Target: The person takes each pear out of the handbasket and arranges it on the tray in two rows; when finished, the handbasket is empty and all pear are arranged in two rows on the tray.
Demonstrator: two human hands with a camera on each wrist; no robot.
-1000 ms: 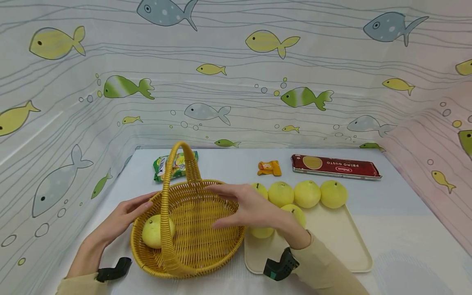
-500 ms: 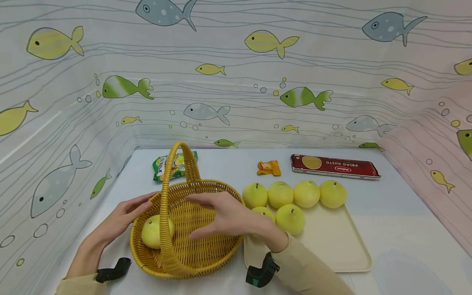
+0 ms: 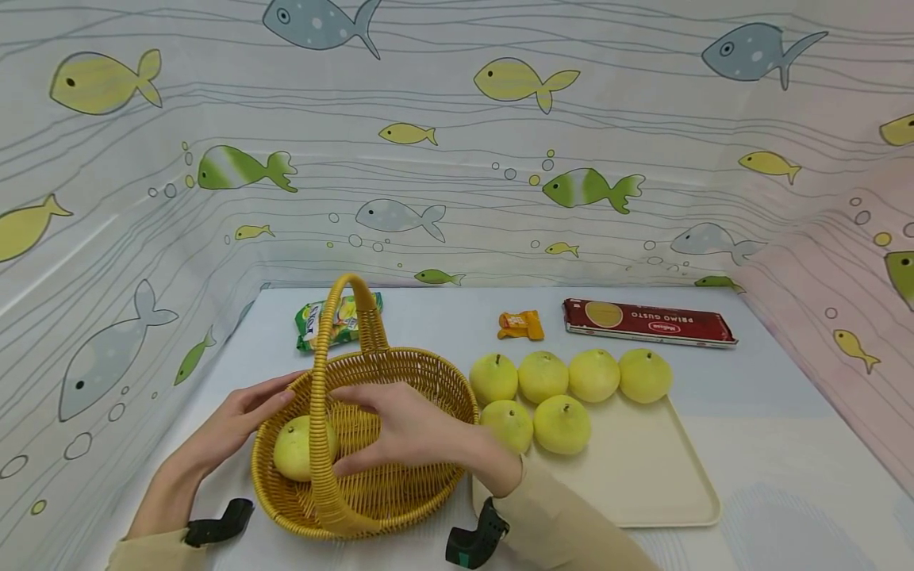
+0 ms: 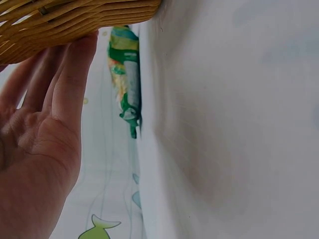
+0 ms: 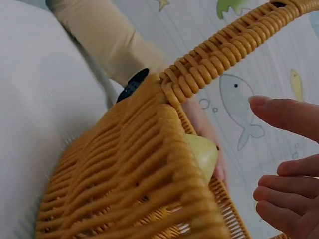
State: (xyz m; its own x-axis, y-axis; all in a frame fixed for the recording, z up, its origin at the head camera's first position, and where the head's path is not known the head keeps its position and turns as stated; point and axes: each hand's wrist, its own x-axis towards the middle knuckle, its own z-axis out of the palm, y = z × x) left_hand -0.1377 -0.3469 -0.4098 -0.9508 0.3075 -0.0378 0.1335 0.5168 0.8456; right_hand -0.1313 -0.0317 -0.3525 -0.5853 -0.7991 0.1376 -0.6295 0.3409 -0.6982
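Note:
A yellow wicker basket (image 3: 400, 515) with a tall arched handle (image 3: 321, 444) stands at the centre left. Inside its left part lies one round pale-yellow pear (image 3: 291, 450), partly hidden by the handle. My left hand (image 3: 232, 424) rests against the basket's left side, its fingers (image 4: 70, 84) straight along the outer wall and its thumb by the rim. Over the inside of the basket is my right hand (image 3: 407, 424), fingers and thumb spread with nothing between them. Its fingertips point at the handle and the pear, as the right wrist view also shows.
A cream tray (image 3: 628, 484) to the right of the basket bears several pears (image 3: 562, 424) along its far and left sides. Behind lie a green snack bag (image 3: 307, 325), a small orange packet (image 3: 521, 325) and a long red biscuit pack (image 3: 650, 321). Fish-patterned cloth (image 3: 457, 174) walls the table.
My right hand has moved left from beside the tray's pears, across the basket, to near the handle, uncovering the tray's pears. My left hand has stayed at the basket's side.

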